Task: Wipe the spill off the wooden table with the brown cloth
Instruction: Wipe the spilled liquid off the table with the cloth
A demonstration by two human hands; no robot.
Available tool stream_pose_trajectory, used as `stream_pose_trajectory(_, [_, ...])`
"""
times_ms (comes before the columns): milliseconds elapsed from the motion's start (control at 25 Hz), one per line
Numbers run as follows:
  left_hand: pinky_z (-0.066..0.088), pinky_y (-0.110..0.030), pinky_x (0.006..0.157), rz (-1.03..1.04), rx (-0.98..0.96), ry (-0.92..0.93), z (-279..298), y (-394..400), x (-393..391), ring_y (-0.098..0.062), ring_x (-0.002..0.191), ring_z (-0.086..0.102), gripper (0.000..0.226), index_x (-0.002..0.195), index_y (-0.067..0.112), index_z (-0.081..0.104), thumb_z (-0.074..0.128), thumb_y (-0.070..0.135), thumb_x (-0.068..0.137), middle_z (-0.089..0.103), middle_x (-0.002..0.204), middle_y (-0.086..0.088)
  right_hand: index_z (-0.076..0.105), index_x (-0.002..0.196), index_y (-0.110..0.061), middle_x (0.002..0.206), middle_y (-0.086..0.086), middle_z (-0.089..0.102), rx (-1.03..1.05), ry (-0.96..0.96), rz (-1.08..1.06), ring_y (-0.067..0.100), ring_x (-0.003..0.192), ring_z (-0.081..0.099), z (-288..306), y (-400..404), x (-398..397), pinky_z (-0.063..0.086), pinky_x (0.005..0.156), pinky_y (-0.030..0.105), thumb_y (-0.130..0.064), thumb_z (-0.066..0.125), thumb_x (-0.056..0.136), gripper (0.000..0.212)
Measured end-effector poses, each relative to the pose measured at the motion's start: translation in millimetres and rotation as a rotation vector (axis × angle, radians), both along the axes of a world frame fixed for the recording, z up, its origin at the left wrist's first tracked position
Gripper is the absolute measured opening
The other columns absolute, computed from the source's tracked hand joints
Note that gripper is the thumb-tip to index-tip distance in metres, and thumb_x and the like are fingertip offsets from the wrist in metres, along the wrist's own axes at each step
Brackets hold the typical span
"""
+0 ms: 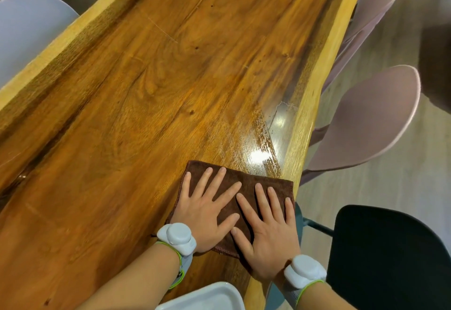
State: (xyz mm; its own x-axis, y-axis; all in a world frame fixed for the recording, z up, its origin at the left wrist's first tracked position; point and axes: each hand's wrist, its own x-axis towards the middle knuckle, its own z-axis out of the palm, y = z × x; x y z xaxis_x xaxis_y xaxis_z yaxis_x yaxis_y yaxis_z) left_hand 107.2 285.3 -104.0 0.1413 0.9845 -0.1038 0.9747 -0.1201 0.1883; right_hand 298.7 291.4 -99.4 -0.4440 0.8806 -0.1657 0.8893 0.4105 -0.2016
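Observation:
The brown cloth [247, 178] lies flat on the wooden table [146, 85], close to its right edge. My left hand [207, 209] rests palm-down on the cloth's left half with the fingers spread. Beside it, my right hand [268, 231] presses flat on the right half, fingers also apart. Neither hand grips the fabric. The spill [273, 134] is a shiny wet streak just beyond the cloth, running along the right side of the table top. Both wrists carry white bands.
Two pink chairs [371, 119] stand along the table's right side, and a black chair [390, 256] is nearer to me. A white chair [29, 33] is on the left. A white rimmed object [205, 297] shows at the bottom edge.

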Motion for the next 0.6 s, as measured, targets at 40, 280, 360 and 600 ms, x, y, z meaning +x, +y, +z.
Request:
stream_pose_trajectory(40, [0.004,-0.061,0.115,-0.002,0.006,0.000,0,5,-1,-0.025,0.148,0.011,0.064,0.148,0.046,0.014,0.028,0.067,0.089,0.012,0.162,0.002,0.029,0.151,-0.043,0.161,0.001,0.025,0.004,0.000,0.000,0.028,0.149,0.020,-1,4,-1,0.014,0.117,0.058,-0.069,0.033,0.091,0.065])
stream_pose_trajectory(280, [0.007,-0.060,0.114,0.017,0.021,0.004,0,55,-3,-0.024,0.148,0.013,0.064,0.148,0.048,0.014,0.027,0.068,0.089,0.013,0.161,0.004,0.025,0.151,-0.045,0.161,-0.002,0.024,0.042,0.005,-0.013,0.026,0.148,0.021,-3,54,-4,0.013,0.117,0.056,-0.070,0.031,0.091,0.065])
stream_pose_trajectory(360, [0.007,-0.060,0.114,0.031,0.022,-0.002,0,80,-2,-0.023,0.148,0.012,0.064,0.148,0.048,0.012,0.026,0.068,0.089,0.011,0.161,0.005,0.025,0.151,-0.046,0.160,-0.003,0.025,0.054,0.007,-0.025,0.025,0.148,0.021,-4,79,-3,0.012,0.117,0.055,-0.071,0.030,0.091,0.065])
stream_pose_trajectory(600, [0.004,-0.059,0.114,0.029,0.057,-0.015,-3,142,1,-0.021,0.148,0.009,0.064,0.147,0.050,0.013,0.025,0.070,0.088,0.010,0.161,0.008,0.026,0.150,-0.048,0.159,-0.004,0.027,0.069,0.005,-0.064,0.025,0.147,0.025,-6,136,-1,0.012,0.116,0.054,-0.072,0.029,0.091,0.063])
